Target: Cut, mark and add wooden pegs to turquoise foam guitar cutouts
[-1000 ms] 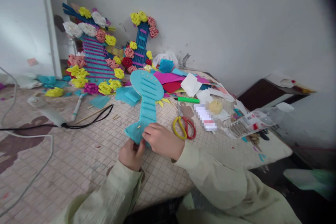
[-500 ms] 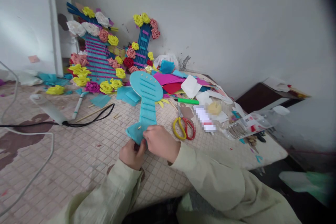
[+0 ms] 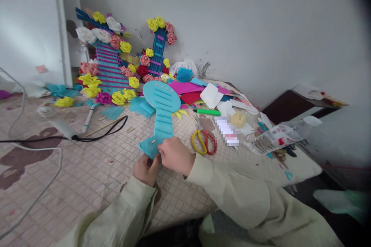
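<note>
A turquoise paper-covered craft piece has a round far end, a ridged neck and a flared near end; small pale bits dot it. My left hand grips the near end from below, its thumb pressed to the edge. At the same corner my right hand is closed, thumb and fingers pinching the paper edge. Its fingertips partly cover that corner. Right of the right hand lie scissors with one yellow and one red handle. A green utility knife rests just beyond them.
Two flower-trimmed craft pieces, a larger one and a smaller one, lean at the wall. Coloured paper sheets lie behind. A phone and a plastic bottle are at right; a white glue gun with cables is at left.
The view has shifted slightly, so the background sits a little lower and further right. Both hands keep their hold on the craft piece, with barely any movement.
</note>
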Action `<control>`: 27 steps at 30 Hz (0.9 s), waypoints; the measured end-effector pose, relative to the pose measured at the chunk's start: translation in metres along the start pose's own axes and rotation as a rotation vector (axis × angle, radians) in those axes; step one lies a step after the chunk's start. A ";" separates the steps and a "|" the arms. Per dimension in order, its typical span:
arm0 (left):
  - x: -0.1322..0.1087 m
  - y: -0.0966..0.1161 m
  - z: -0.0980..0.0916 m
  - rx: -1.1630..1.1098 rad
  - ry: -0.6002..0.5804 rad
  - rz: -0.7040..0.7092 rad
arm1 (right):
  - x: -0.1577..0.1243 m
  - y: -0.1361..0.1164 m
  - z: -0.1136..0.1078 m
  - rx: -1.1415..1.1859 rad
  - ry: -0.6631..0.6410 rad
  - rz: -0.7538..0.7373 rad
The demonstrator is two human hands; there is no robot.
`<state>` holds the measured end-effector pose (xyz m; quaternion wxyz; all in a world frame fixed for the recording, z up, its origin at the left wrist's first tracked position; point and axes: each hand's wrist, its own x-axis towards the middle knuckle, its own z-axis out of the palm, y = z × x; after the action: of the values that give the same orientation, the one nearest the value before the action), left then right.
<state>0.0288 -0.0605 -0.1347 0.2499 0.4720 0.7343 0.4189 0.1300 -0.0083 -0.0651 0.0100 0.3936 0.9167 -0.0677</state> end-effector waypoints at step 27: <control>0.003 -0.004 0.001 -0.154 -0.084 -0.023 | 0.000 0.021 -0.020 -0.325 -0.017 -0.459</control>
<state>0.0261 -0.0581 -0.1386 0.3209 0.4602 0.6940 0.4512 0.1455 0.0088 -0.0477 0.0650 0.1683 0.9806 0.0763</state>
